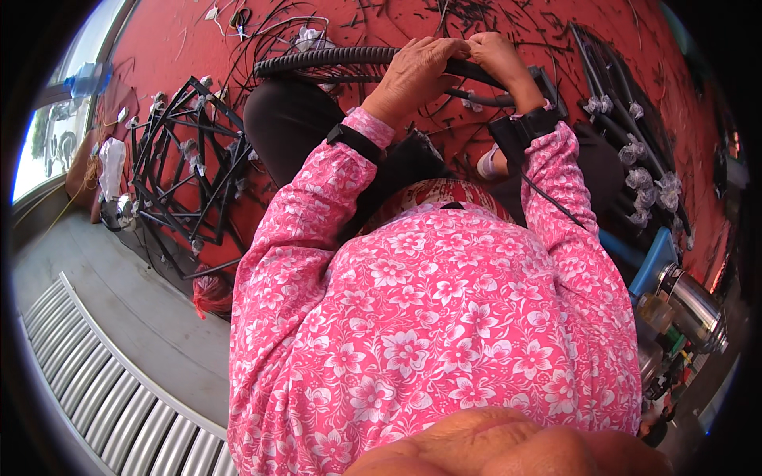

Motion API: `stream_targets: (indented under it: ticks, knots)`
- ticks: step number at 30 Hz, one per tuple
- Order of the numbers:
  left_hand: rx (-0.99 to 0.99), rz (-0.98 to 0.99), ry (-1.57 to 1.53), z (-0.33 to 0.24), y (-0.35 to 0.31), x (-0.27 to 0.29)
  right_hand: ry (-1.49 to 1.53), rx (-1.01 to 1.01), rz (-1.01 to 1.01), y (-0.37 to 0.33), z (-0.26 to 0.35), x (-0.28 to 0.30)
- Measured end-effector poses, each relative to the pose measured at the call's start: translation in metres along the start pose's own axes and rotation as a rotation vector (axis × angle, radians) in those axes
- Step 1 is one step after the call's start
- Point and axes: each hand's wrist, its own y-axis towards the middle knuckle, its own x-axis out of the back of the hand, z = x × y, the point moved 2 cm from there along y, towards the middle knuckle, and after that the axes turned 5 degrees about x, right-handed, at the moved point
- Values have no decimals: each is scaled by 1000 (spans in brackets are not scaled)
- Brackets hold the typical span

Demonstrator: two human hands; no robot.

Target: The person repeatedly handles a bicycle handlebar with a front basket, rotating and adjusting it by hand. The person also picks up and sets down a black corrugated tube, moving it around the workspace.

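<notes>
In front of me at the top of the head view, a black ribbed tube (333,57) curves across my lap from the left. My left hand (417,73) lies over its right end with the fingers bent round it. My right hand (496,59) is closed beside the left fingertips, at a smooth black section (474,74) that carries on to the right. Whatever lies between the right fingers is hidden. A second dark tube runs just below, partly covered by my left hand. Dark straps circle both my wrists, and a thin cable trails from the right one.
Black tubular frames (190,170) with clear plastic wrapping lie at the left. More wrapped black tubes (635,139) are at the right. Thin black scraps litter the red floor (524,17). A roller conveyor (119,373) is lower left; a metal flask (692,305) stands lower right.
</notes>
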Motion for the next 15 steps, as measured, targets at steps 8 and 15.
stream_targets:
  ticks: [8,15]
  knots:
    - [294,-250,-38,10,-8,15,81,-34,-88,-4,15,-3]
    - [462,-525,-429,15,-17,28,134,-33,-80,-3,18,-7]
